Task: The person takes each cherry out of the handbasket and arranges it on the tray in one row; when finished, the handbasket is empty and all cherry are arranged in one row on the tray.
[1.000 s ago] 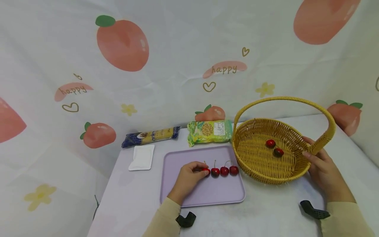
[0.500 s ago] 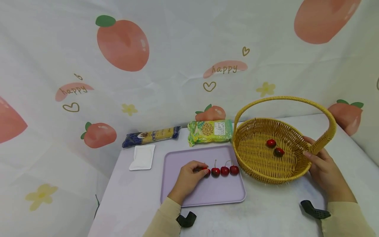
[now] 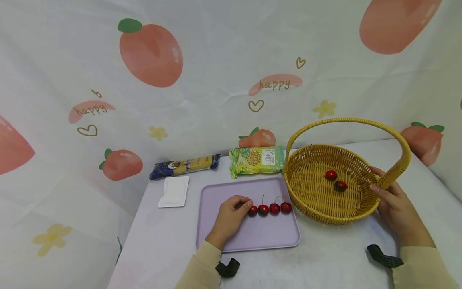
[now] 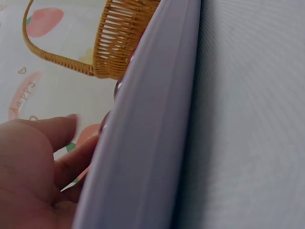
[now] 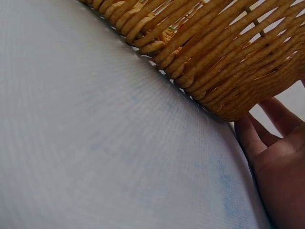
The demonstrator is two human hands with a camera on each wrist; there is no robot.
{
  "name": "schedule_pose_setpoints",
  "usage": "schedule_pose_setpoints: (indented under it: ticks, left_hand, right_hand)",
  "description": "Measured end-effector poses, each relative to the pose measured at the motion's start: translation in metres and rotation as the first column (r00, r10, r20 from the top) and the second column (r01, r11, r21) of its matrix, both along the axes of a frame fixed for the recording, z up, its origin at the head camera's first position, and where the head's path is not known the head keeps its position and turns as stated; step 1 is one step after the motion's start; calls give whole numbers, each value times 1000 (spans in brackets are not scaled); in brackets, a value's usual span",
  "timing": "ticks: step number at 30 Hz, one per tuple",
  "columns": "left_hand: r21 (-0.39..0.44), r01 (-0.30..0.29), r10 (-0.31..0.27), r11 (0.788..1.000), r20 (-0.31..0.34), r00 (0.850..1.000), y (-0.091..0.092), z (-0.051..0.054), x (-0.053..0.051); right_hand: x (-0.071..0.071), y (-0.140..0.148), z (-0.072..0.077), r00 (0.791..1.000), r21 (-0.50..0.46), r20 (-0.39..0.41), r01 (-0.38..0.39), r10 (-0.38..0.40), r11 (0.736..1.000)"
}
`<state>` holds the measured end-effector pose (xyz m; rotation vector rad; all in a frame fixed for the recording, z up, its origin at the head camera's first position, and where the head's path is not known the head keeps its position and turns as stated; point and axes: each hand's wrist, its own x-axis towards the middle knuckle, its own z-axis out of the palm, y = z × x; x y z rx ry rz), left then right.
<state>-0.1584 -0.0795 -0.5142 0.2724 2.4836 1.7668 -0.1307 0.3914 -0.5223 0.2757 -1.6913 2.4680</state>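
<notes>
A row of several red cherries (image 3: 274,208) with stems sits on the lilac tray (image 3: 252,237). My left hand (image 3: 229,218) is at the left end of this row, its fingertips beside the leftmost cherry (image 3: 252,210). In the left wrist view the thumb (image 4: 64,131) stands apart from the fingers, with nothing between them; the tray's rim hides most of the cherries. My right hand (image 3: 397,210) grips the right rim of a yellow wicker basket (image 3: 306,208), thumb inside and fingers outside. Two cherries (image 3: 335,180) lie in the basket.
Behind the tray lie a green-yellow packet (image 3: 256,160) and a long blue-and-gold packet (image 3: 185,166). A small white packet (image 3: 174,192) is left of the tray. The basket's tall handle (image 3: 346,119) arches above it, near the patterned backdrop.
My left thumb and fingers have drawn slightly away from the leftmost cherry, which now shows more fully. The right hand and basket hold still.
</notes>
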Motion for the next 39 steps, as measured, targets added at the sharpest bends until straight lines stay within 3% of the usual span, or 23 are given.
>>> schedule_pose_setpoints:
  ticks: [5, 11, 17, 21, 26, 32, 39]
  left_hand:
    - [135, -61, 53, 989, 62, 997, -1, 0, -1]
    - [246, -67, 38, 967, 119, 992, -2, 9, -2]
    - [297, -73, 38, 952, 120, 992, -3, 19, -1]
    - [299, -69, 44, 952, 89, 995, -2, 27, 0]
    - [315, -17, 5, 949, 39, 999, 6, 38, 4]
    - [353, 59, -71, 934, 21, 997, 32, 55, 6]
    - [358, 207, -207, 910, -41, 978, 68, 72, 1]
  right_hand:
    - [-1, 0, 0, 1000, 5, 3, 2, -2, 1000]
    - [-1, -1, 0, 1000, 6, 4, 5, -5, 1000]
    - [-1, -4, 0, 1000, 18, 20, 6, -6, 1000]
    - [-2, -5, 1, 999, 30, 39, 7, -9, 1000]
    - [-3, -5, 2, 999, 33, 44, 5, -7, 999]
    - [-2, -2, 1, 1000, -10, -8, -4, 4, 1000]
    - [0, 0, -1, 1000, -11, 19, 6, -6, 1000]
